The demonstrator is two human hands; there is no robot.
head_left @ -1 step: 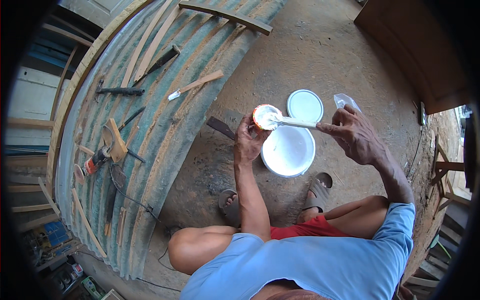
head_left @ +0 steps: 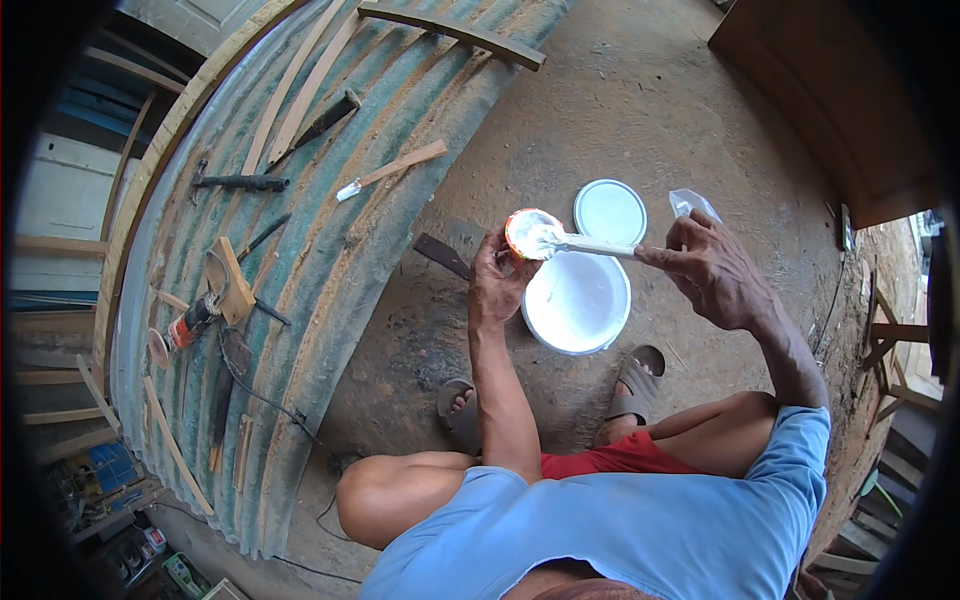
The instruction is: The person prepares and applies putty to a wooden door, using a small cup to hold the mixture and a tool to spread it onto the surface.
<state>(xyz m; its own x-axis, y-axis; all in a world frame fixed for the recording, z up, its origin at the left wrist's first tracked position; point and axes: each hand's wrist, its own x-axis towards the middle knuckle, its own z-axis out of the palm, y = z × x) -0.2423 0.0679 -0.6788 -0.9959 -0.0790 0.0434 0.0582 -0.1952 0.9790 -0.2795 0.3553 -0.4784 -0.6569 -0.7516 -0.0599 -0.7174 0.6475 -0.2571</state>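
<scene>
My left hand (head_left: 497,287) is wrapped round a small open can (head_left: 516,228) with a reddish rim, tipped so that its white paste shows. A flat stick (head_left: 598,245) smeared with white has its far end in that paste. The stick's other end is pinched in my right hand (head_left: 712,270), the index finger stretched along it. Just past the right knuckles shows a piece of clear plastic (head_left: 690,200); whether the hand touches it I cannot tell. Below the can stands an open white bucket (head_left: 578,310), coated white inside. Its round white lid (head_left: 610,210) lies on the ground beyond.
On the left, a corrugated green sheet (head_left: 375,225) carries a hammer (head_left: 240,183), an angle grinder (head_left: 190,322), a saw-like tool (head_left: 325,122), wood strips and a white-tipped stick (head_left: 400,165). A dark flat strip (head_left: 440,255) lies by its edge. A brown wooden panel (head_left: 840,110) stands far right.
</scene>
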